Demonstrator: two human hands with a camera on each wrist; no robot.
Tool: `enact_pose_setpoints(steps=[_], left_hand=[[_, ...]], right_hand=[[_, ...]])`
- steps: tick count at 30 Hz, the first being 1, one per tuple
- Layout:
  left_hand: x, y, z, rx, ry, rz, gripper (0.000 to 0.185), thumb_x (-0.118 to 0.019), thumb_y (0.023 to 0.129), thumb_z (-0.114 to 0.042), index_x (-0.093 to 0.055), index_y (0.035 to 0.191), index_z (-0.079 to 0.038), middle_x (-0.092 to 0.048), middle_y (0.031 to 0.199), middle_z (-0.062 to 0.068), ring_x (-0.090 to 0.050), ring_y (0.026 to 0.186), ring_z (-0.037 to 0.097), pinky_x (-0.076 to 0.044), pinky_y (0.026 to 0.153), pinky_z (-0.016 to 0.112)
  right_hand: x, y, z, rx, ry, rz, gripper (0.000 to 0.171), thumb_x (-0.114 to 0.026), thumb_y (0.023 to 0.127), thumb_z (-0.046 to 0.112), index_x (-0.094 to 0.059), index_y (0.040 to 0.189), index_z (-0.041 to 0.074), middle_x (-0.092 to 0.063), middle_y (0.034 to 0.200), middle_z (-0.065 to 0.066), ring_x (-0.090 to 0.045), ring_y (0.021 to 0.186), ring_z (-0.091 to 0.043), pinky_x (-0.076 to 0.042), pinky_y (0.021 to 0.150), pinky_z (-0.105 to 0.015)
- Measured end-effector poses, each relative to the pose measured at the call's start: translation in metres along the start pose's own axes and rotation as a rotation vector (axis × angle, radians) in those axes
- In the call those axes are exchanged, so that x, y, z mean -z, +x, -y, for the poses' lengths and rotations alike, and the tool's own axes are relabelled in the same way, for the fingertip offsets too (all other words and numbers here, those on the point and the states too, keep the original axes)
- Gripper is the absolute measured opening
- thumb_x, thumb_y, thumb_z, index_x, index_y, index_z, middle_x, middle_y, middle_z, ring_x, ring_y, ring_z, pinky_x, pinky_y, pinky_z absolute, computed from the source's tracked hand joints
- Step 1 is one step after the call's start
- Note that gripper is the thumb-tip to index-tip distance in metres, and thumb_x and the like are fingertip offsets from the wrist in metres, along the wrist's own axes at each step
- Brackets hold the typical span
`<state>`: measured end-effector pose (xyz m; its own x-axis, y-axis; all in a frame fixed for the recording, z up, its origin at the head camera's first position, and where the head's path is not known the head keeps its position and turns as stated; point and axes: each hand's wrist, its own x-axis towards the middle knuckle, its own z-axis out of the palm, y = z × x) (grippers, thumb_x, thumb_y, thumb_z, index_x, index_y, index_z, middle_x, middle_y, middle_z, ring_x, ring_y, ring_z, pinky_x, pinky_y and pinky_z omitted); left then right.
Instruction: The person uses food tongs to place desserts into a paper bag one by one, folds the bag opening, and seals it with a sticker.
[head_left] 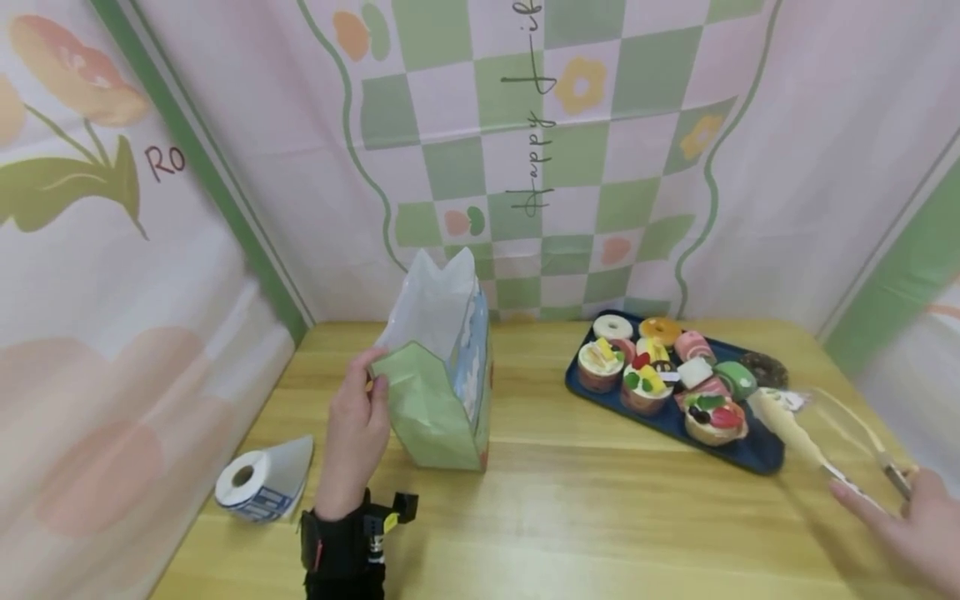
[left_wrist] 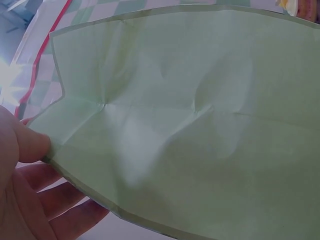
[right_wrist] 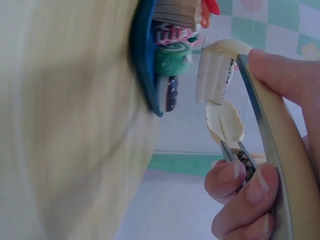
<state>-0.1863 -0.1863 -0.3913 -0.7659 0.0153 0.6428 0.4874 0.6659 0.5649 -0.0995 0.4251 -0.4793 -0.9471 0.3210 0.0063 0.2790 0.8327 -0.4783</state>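
Note:
My left hand [head_left: 358, 425] pinches the near top edge of a green paper bag [head_left: 427, 400], thumb on the outer face and fingers behind. The bag stands upright with its mouth open and a white inside showing; its green face [left_wrist: 180, 90] fills the left wrist view. In my right hand [head_left: 918, 533] is a pair of tongs [right_wrist: 272, 135] with cream-coloured, scalloped tips, gripped by thumb and fingers. Between the tips sits a small white cake piece [right_wrist: 212, 77] with a dark speckled edge. The tongs' tips are over the right end of a dark blue tray [head_left: 763, 456].
The tray carries several small cakes, including a fruit tart [head_left: 716, 419], a white doughnut [head_left: 612, 326] and a green roll cake [head_left: 735, 379]. A white paper roll [head_left: 258, 487] with blue print lies at the table's left. Patterned curtains [head_left: 300, 125] enclose the wooden table [head_left: 585, 525].

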Motion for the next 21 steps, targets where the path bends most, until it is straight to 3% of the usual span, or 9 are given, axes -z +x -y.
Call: enact_pose_setpoints(steps=[11, 14, 18, 21], left_hand=[[0.003, -0.001, -0.003, 0.017, -0.003, -0.001, 0.028, -0.046, 0.102, -0.007, -0.046, 0.130, -0.005, -0.056, 0.135, 0.024, -0.059, 0.121, 0.040, -0.056, 0.086, 0.043], [0.003, 0.000, -0.004, 0.002, 0.011, -0.008, 0.028, -0.046, 0.102, -0.007, -0.047, 0.129, -0.004, -0.057, 0.133, 0.024, -0.060, 0.119, 0.040, -0.056, 0.086, 0.043], [0.002, 0.002, -0.004, -0.028, 0.035, -0.025, 0.027, -0.048, 0.101, -0.006, -0.047, 0.128, -0.003, -0.059, 0.129, 0.026, -0.063, 0.115, 0.040, -0.057, 0.083, 0.043], [0.002, 0.001, -0.004, -0.035, 0.038, -0.030, 0.027, -0.048, 0.101, -0.005, -0.048, 0.127, -0.003, -0.060, 0.127, 0.026, -0.064, 0.112, 0.040, -0.058, 0.082, 0.043]], right_hand=[[0.021, 0.006, 0.040, 0.177, 0.089, -0.065, 0.052, -0.064, 0.092, 0.038, -0.040, 0.095, -0.008, -0.037, 0.057, 0.001, -0.031, 0.044, -0.007, -0.028, 0.041, -0.029], [0.031, 0.011, 0.056, 0.193, 0.060, -0.030, 0.061, -0.061, 0.094, 0.040, -0.040, 0.105, -0.016, -0.037, 0.057, 0.000, -0.032, 0.044, -0.008, -0.028, 0.041, -0.030], [0.045, 0.019, 0.079, 0.171, -0.010, 0.052, 0.081, -0.053, 0.096, 0.049, -0.029, 0.129, -0.022, -0.038, 0.061, -0.002, -0.034, 0.045, -0.012, -0.030, 0.042, -0.030], [0.052, 0.026, 0.094, 0.174, -0.088, 0.107, 0.079, -0.049, 0.096, 0.056, -0.036, 0.119, -0.019, -0.040, 0.063, -0.002, -0.036, 0.047, -0.014, -0.030, 0.042, -0.030]])
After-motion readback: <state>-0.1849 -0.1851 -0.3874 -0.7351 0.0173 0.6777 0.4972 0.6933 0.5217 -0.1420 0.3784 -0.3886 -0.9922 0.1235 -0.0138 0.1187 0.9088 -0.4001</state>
